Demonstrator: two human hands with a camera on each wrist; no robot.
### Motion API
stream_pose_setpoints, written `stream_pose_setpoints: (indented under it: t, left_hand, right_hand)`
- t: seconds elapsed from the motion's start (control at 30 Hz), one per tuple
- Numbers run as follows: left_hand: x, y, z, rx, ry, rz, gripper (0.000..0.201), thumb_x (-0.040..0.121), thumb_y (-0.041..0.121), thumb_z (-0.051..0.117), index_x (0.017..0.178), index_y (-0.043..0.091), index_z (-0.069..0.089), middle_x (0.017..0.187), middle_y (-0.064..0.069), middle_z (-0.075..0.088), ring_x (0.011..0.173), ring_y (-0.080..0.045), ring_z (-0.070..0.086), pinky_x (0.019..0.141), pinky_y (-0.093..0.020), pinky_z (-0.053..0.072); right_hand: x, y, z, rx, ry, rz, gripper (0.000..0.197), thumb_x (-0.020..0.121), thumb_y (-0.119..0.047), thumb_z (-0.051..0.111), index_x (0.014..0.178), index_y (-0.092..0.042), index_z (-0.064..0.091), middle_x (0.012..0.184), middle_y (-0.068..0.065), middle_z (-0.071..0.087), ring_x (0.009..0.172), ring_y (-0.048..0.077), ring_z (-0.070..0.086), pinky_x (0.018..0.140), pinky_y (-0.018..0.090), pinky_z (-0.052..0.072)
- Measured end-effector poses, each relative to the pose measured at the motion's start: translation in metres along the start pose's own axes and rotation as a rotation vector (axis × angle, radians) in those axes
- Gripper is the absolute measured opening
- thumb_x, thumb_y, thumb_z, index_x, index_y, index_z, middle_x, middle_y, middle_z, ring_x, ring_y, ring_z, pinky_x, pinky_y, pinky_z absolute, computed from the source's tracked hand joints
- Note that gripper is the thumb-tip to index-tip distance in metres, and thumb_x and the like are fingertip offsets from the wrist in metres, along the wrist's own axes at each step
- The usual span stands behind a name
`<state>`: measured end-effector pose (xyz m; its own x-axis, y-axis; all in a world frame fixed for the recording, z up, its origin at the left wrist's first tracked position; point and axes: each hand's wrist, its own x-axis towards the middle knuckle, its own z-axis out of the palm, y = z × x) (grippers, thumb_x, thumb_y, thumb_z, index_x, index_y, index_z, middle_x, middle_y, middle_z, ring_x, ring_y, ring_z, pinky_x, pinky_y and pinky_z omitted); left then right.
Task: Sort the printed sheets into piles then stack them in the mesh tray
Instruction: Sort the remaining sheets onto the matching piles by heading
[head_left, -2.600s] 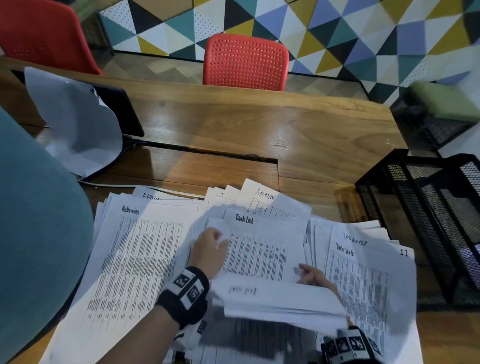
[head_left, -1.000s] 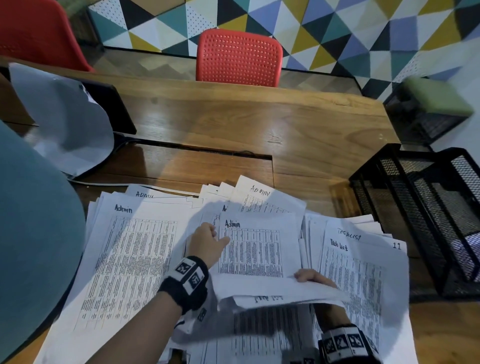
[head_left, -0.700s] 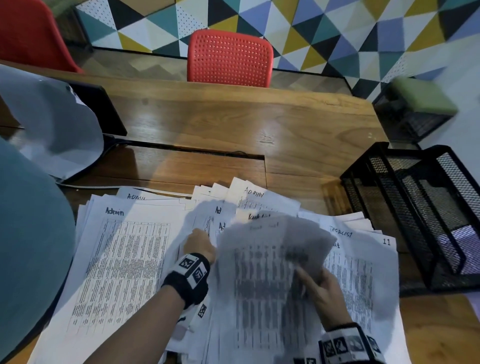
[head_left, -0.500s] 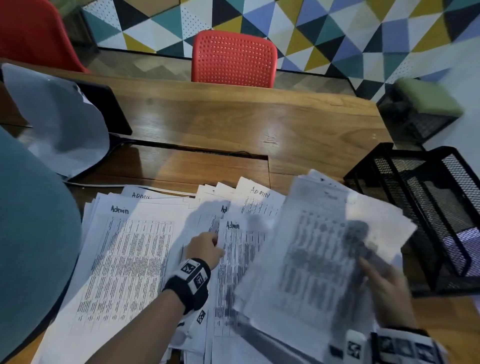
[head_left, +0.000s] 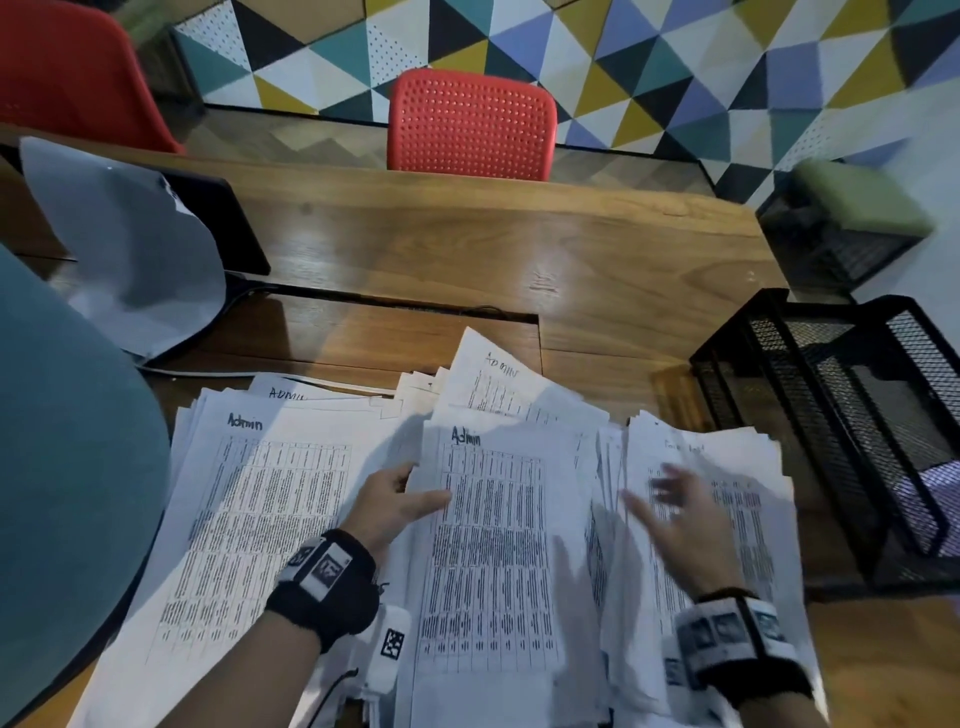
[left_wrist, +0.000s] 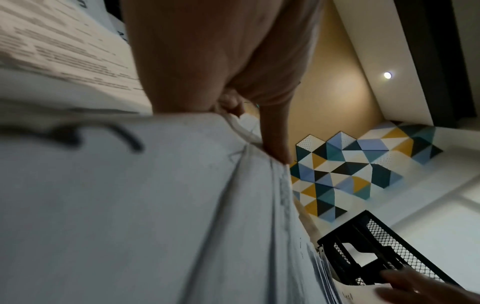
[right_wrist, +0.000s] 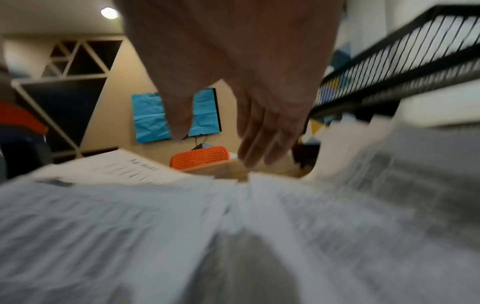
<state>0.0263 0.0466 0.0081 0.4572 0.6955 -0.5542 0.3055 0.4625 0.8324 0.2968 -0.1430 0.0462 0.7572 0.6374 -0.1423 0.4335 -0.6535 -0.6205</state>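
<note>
Printed sheets lie in three overlapping piles on the wooden table. The left pile (head_left: 260, 519) and the middle pile (head_left: 493, 545) each show a sheet headed "Admin" on top. The right pile (head_left: 737, 519) lies beside the black mesh tray (head_left: 831, 415). My left hand (head_left: 423, 486) pinches the left edge of the middle pile's top Admin sheet, thumb on top and fingers tucked under; the left wrist view shows this left hand (left_wrist: 255, 131) grip. My right hand (head_left: 660, 499) hovers blurred over the right pile, fingers spread and holding nothing. The right wrist view shows the right hand (right_wrist: 244, 131) with straight fingers.
A red chair (head_left: 470, 124) stands behind the table, another (head_left: 67, 78) at far left. A dark screen draped with grey paper (head_left: 130, 244) sits at the back left. A teal rounded shape (head_left: 67, 493) fills the left edge. A green-topped stool (head_left: 857, 197) stands right of the table.
My right hand lifted a sheet off the middle pile, swung it right onto the pile by the tray and let go. An Admin sheet now tops the middle pile.
</note>
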Motion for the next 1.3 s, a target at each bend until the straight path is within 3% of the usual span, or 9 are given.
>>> stream_pose_setpoints:
  t: [0.13,0.27,0.47,0.6,0.8,0.93,1.07,1.2,1.3]
  left_hand:
    - [-0.006,-0.001,0.001,-0.027,0.038,-0.013,0.028,0.079,0.022,0.080,0.103,0.018,0.066,0.105,-0.001,0.071,0.106,-0.025,0.067,0.092,-0.037,0.052]
    - [-0.004,-0.014,0.000,0.064,0.134,-0.041,0.086,0.075,0.052,0.078,0.141,0.007,0.047,0.144,-0.007,0.051,0.132,-0.029,0.050,0.111,-0.049,0.039]
    - [0.004,-0.029,-0.003,0.077,0.183,-0.064,0.029,0.091,0.051,0.058,0.080,0.026,0.047,0.084,0.010,0.051,0.070,-0.010,0.050,0.069,-0.026,0.044]
    - [-0.003,-0.020,0.003,0.027,0.198,-0.093,0.039,0.102,0.037,0.049,0.131,0.013,0.055,0.119,-0.002,0.057,0.119,-0.026,0.053,0.101,-0.038,0.042]
    - [0.001,-0.030,-0.008,-0.047,0.257,-0.088,0.011,0.091,0.033,0.067,0.087,0.023,0.064,0.092,-0.003,0.071,0.080,-0.021,0.066,0.077,-0.032,0.052]
    - [-0.006,-0.019,-0.010,-0.100,0.248,-0.053,0.010,0.086,0.019,0.075,0.094,0.023,0.071,0.095,-0.007,0.075,0.087,-0.027,0.072,0.081,-0.042,0.060]
    - [-0.016,-0.010,-0.009,-0.191,-0.038,0.002,0.031,0.081,0.023,0.075,0.107,0.006,0.071,0.104,-0.010,0.077,0.101,-0.029,0.071,0.093,-0.044,0.055]
    - [-0.018,-0.006,-0.012,-0.307,-0.299,-0.049,0.072,0.062,0.026,0.091,0.113,-0.014,0.060,0.105,-0.017,0.075,0.095,-0.026,0.074,0.084,-0.035,0.060]
    - [-0.020,0.000,-0.012,-0.243,-0.492,-0.103,0.066,0.051,0.036,0.097,0.099,-0.002,0.073,0.101,-0.020,0.075,0.088,-0.028,0.074,0.082,-0.038,0.061]
  right_hand:
    - [-0.017,-0.017,0.065,0.118,-0.328,0.241,0.076,0.069,-0.053,0.078,0.124,-0.010,0.049,0.105,0.002,0.063,0.097,0.018,0.061,0.087,0.035,0.051]
    - [-0.020,-0.024,0.095,-0.026,-0.274,0.305,0.072,0.064,-0.054,0.081,0.112,-0.011,0.050,0.106,0.005,0.057,0.098,0.022,0.058,0.084,0.034,0.050]
    - [-0.018,-0.023,0.097,-0.167,-0.227,0.363,0.079,0.063,-0.054,0.081,0.116,-0.007,0.045,0.109,0.009,0.057,0.094,0.027,0.058,0.079,0.034,0.050]
    - [-0.021,-0.023,0.095,-0.191,-0.235,0.253,0.033,0.080,-0.040,0.071,0.082,-0.013,0.052,0.077,0.003,0.056,0.068,0.018,0.052,0.065,0.032,0.043]
    - [-0.030,-0.007,0.071,0.104,0.151,0.168,0.017,0.096,-0.023,0.053,0.085,-0.013,0.060,0.077,0.003,0.063,0.072,0.022,0.058,0.060,0.025,0.037]
    - [-0.032,0.014,0.064,0.387,-0.018,0.223,0.012,0.095,-0.011,0.052,0.093,-0.012,0.064,0.090,0.007,0.067,0.083,0.024,0.060,0.066,0.028,0.043]
    - [-0.037,0.015,0.071,0.598,-0.262,0.372,0.022,0.086,0.000,0.061,0.107,-0.005,0.060,0.100,0.015,0.067,0.093,0.031,0.062,0.077,0.040,0.050]
    - [-0.037,0.008,0.072,0.749,-0.301,0.347,0.052,0.079,-0.002,0.074,0.121,-0.014,0.047,0.111,0.004,0.061,0.100,0.015,0.060,0.079,0.027,0.046]
    - [-0.035,0.003,0.068,0.855,-0.398,0.320,0.066,0.066,-0.006,0.084,0.123,-0.014,0.052,0.113,0.008,0.069,0.101,0.024,0.066,0.089,0.038,0.052]
